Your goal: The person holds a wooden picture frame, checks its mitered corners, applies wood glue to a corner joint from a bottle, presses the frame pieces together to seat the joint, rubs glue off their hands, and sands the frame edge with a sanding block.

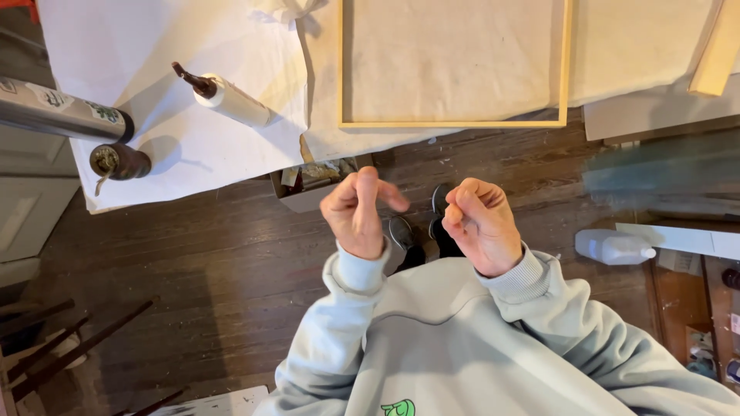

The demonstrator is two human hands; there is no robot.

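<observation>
Wooden frame (453, 65) on canvas, bottle (230, 98) left

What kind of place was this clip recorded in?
Probably an art or framing workshop: a bare wooden frame lies on pale cloth on a worktable, a dark-capped bottle lies nearby, and the plank floor is worn and speckled.
</observation>
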